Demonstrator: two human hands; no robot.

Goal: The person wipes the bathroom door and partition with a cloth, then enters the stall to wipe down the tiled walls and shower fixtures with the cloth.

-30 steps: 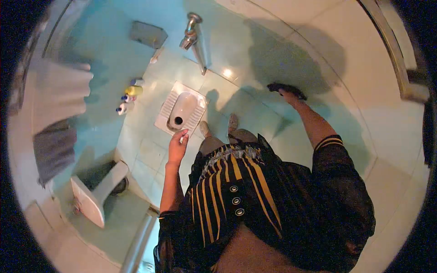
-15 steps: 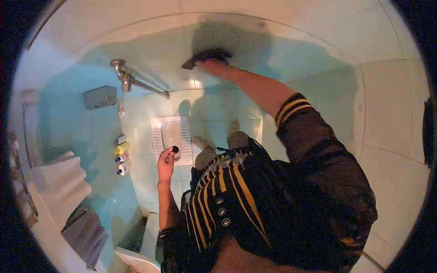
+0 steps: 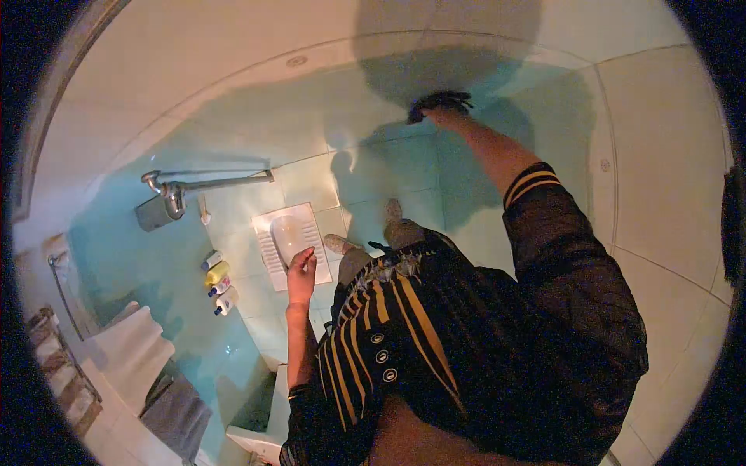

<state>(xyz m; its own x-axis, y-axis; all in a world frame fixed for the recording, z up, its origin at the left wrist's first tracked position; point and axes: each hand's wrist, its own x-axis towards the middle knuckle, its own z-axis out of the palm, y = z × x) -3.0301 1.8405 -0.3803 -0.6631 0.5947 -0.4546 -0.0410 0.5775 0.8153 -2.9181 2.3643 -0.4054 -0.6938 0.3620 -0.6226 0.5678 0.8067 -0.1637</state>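
My right hand is stretched out to the tiled wall, closed on a dark, bunched-up cloth. The cloth lies close against the wall, and the fingers are partly hidden by it. My left hand hangs lower, in front of the white squat toilet in the floor. Its fingers are curled together, and nothing shows in them. Part of the toilet bowl is hidden behind that hand.
A metal pipe with a valve and a grey box are on the left wall. Several bottles stand along the floor's left edge. A white towel and a grey towel hang lower left. My shoes are on the tiles.
My right hand has moved to the right along the wall with the dark cloth. The view has turned, and my left hand now covers the toilet's dark drain hole.
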